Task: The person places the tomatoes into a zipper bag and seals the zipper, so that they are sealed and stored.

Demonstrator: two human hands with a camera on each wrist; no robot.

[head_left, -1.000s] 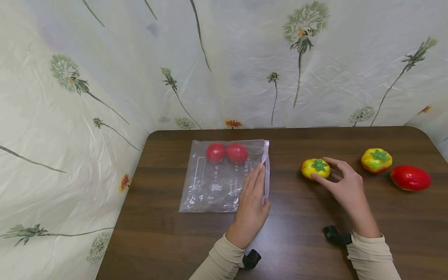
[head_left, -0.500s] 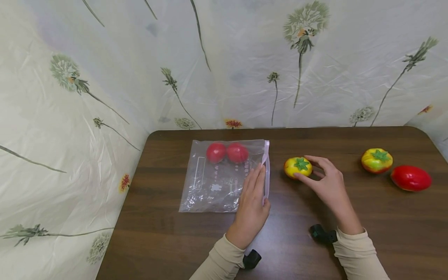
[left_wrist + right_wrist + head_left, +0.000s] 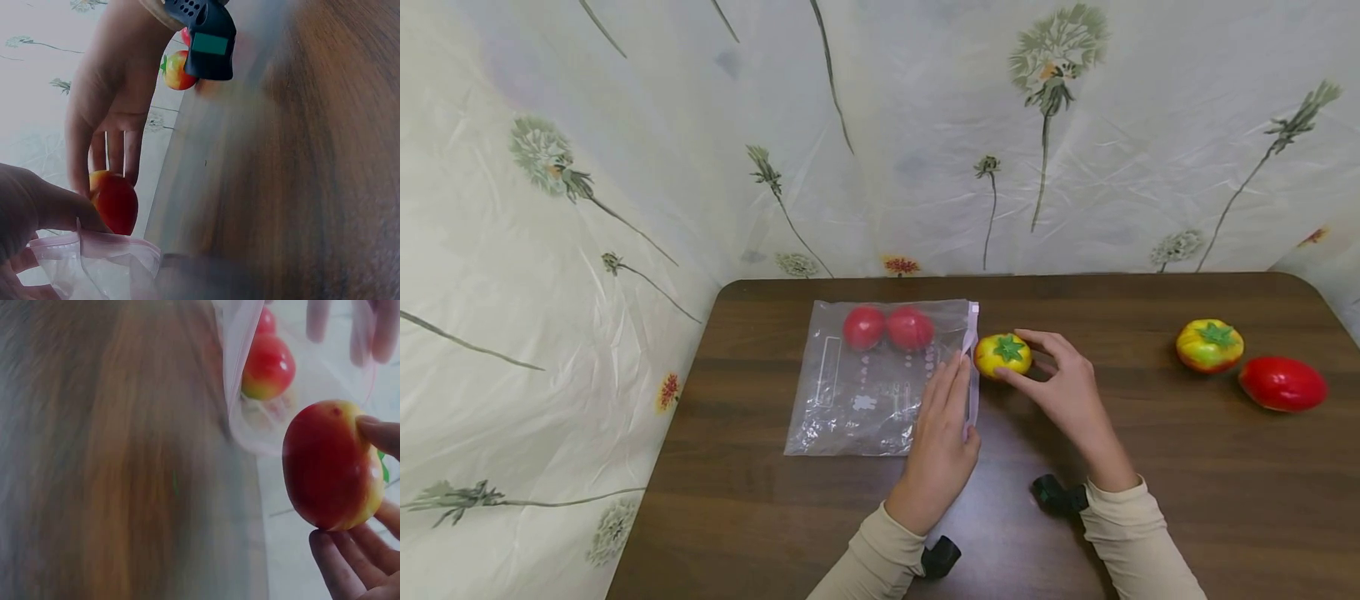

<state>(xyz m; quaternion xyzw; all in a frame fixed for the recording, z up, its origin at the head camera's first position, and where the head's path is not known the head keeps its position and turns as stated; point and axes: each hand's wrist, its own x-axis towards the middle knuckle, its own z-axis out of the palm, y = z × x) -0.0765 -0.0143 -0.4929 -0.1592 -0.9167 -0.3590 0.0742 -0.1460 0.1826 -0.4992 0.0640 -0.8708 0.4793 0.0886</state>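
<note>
In the head view a clear zip bag (image 3: pixel 842 425) lies on the table with two red round fruits (image 3: pixel 863 327) inside. My left hand (image 3: pixel 942 446) holds its lilac-edged mouth, the rim (image 3: pixel 122 244) passing between thumb and fingers in the left wrist view. Between the thumb and fingers of my right hand (image 3: pixel 1067 400) is a tomato (image 3: pixel 1002 357), yellow on top with a green star-shaped leaf and red underneath. That tomato is right at the bag's mouth. In the right wrist view the bag's mouth (image 3: pixel 234 419) gapes, with a red-and-yellow fruit (image 3: pixel 269 367) inside.
A second yellow-and-red tomato (image 3: pixel 1210 345) and a glossy red oval fruit (image 3: pixel 1283 383) lie close together at the table's right. The brown wooden table (image 3: pixel 737 500) meets a flowered cloth (image 3: pixel 887 167) at its back edge. Each wrist wears a black camera band.
My right hand has carried the tomato leftward, from the table's middle right up to the bag's mouth. The left hand and the bag have stayed in place.
</note>
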